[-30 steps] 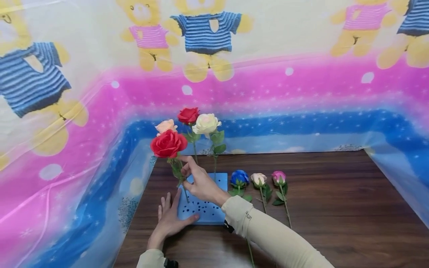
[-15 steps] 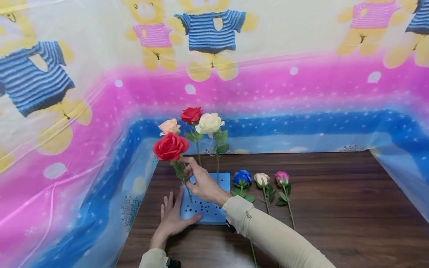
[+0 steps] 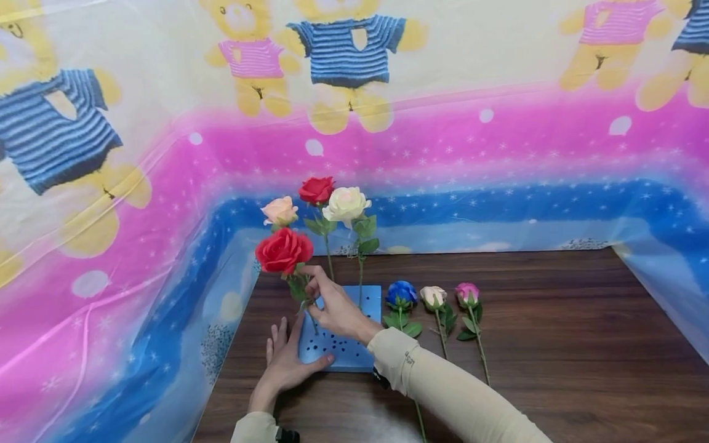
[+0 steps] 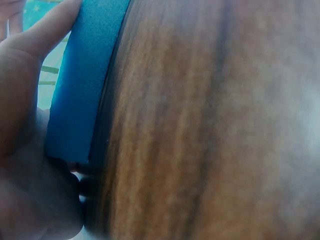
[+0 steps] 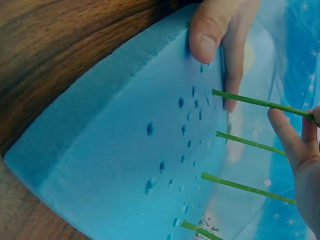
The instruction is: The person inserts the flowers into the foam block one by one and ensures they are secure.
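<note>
The right hand (image 3: 335, 307) pinches the stem of the big red rose (image 3: 284, 250) between thumb and fingers, just under the leaves; the other fingers are loosely curled. The lower end of the stem goes down, a little tilted, to the blue foam block (image 3: 343, 344), and in the right wrist view the stem (image 5: 260, 102) already enters the foam surface beside the left thumb. The left hand (image 3: 284, 363) lies flat with straight fingers on the table (image 3: 554, 344) at the left edge of the block, and its thumb (image 5: 210, 27) presses on the near corner, so the block does not slide.

Behind the right fingers, three roses stand already in the foam: a peach rose (image 3: 279, 211), a small red rose (image 3: 316, 189) and a cream rose (image 3: 346, 204). To the right of the wrist, a blue rose (image 3: 400, 293), a pale rosebud (image 3: 433, 296) and a pink rosebud (image 3: 467, 293) lie on the table.

To do this step well, I think the fingers should push straight along the stem, not sideways, holding it low so that it does not bend. The left thumb should press firmly while the stem goes deeper. The flower head should stay apart from the peach rose behind it.
</note>
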A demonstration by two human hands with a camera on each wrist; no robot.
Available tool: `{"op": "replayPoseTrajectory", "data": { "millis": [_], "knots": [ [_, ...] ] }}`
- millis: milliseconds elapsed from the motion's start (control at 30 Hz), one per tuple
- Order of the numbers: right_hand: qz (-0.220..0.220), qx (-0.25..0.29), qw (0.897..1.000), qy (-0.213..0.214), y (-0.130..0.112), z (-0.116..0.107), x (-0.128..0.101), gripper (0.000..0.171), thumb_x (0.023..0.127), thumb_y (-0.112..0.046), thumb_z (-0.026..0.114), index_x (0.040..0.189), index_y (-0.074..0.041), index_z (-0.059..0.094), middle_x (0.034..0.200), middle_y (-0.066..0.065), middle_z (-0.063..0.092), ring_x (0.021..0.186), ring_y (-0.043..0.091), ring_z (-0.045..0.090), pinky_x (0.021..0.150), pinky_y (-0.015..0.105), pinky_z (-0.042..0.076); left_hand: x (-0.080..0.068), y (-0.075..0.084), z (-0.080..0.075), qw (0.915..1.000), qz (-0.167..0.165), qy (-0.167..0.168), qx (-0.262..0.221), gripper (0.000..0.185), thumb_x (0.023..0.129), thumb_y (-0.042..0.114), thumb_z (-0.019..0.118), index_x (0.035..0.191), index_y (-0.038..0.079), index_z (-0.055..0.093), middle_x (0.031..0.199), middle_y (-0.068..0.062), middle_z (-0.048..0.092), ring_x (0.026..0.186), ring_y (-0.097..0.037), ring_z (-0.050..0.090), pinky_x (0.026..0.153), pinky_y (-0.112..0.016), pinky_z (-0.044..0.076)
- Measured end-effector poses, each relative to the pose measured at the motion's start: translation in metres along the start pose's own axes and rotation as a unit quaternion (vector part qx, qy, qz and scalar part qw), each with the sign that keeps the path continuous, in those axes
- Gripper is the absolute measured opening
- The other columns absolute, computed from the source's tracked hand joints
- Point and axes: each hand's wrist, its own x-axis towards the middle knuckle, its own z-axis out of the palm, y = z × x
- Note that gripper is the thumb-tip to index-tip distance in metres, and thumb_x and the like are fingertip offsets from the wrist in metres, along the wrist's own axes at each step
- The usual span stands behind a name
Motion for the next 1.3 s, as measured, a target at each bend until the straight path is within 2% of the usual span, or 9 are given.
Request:
{"op": "replayPoseTrajectory", "data": {
  "millis": [133, 233, 400, 733, 1000, 1167, 1300],
  "knots": [
    [0.005, 0.005, 1.000, -0.003, 0.001, 0.003, -0.003, 0.081, 0.106, 0.006, 0.067, 0.166, -0.034, 0.029, 0.114, -0.003, 0.060, 0.105, 0.013, 0.063, 0.084, 0.031, 0.058, -0.001, 0.000, 0.001, 1.0000, -0.002, -0.001, -0.003, 0.130, 0.088, 0.072, 0.084, 0.181, 0.019, 0.011, 0.182, -0.035, -0.002, 0.167, -0.058, -0.016, 0.131, -0.077, -0.007],
    [0.007, 0.007, 1.000, -0.005, 0.001, 0.004, -0.005, 0.080, 0.107, 0.005, 0.067, 0.165, -0.034, 0.028, 0.115, -0.002, 0.060, 0.105, 0.012, 0.063, 0.090, 0.040, 0.061, -0.002, -0.001, 0.002, 1.0000, -0.004, -0.001, -0.005, 0.129, 0.088, 0.072, 0.084, 0.181, 0.019, 0.012, 0.182, -0.036, -0.001, 0.167, -0.058, -0.016, 0.130, -0.078, -0.007],
    [0.019, 0.023, 1.000, -0.001, 0.002, 0.005, -0.006, 0.074, 0.107, 0.004, 0.066, 0.162, -0.026, 0.025, 0.114, 0.000, 0.060, 0.102, 0.011, 0.063, 0.099, 0.051, 0.061, -0.002, 0.000, 0.002, 1.0000, -0.007, -0.004, -0.004, 0.129, 0.088, 0.072, 0.084, 0.181, 0.020, 0.012, 0.182, -0.036, -0.002, 0.167, -0.059, -0.016, 0.130, -0.078, -0.007],
    [0.060, 0.043, 0.997, 0.001, 0.003, 0.007, -0.006, 0.067, 0.109, -0.002, 0.067, 0.158, -0.027, 0.030, 0.112, -0.003, 0.061, 0.100, 0.006, 0.066, 0.093, 0.028, 0.058, -0.002, 0.000, 0.002, 0.9999, -0.009, -0.005, -0.005, 0.130, 0.088, 0.073, 0.084, 0.182, 0.022, 0.010, 0.182, -0.035, -0.003, 0.167, -0.058, -0.016, 0.130, -0.078, -0.007],
    [0.084, 0.031, 0.996, -0.009, 0.004, 0.006, -0.008, 0.064, 0.108, -0.008, 0.075, 0.159, -0.025, 0.039, 0.113, -0.003, 0.065, 0.101, 0.008, 0.069, 0.089, 0.029, 0.060, 0.000, 0.000, 0.002, 0.9999, -0.010, -0.008, -0.002, 0.130, 0.088, 0.073, 0.083, 0.181, 0.018, 0.011, 0.182, -0.035, -0.004, 0.166, -0.059, -0.017, 0.130, -0.078, -0.007],
    [0.104, 0.031, 0.994, -0.008, 0.008, 0.005, -0.010, 0.067, 0.105, -0.016, 0.081, 0.158, -0.026, 0.043, 0.126, 0.004, 0.067, 0.111, 0.018, 0.074, 0.092, 0.032, 0.063, 0.002, 0.001, 0.001, 1.0000, -0.002, -0.004, 0.001, 0.131, 0.088, 0.072, 0.083, 0.181, 0.014, 0.012, 0.181, -0.037, -0.003, 0.166, -0.061, -0.015, 0.129, -0.080, -0.007],
    [0.100, 0.032, 0.994, -0.008, 0.009, 0.004, -0.011, 0.068, 0.104, -0.018, 0.082, 0.159, -0.029, 0.044, 0.136, 0.012, 0.067, 0.114, 0.023, 0.074, 0.092, 0.033, 0.063, 0.001, 0.001, -0.001, 1.0000, 0.001, 0.000, -0.004, 0.130, 0.088, 0.071, 0.084, 0.181, 0.017, 0.012, 0.181, -0.038, -0.003, 0.166, -0.061, -0.015, 0.129, -0.081, -0.007]
  ]
}}
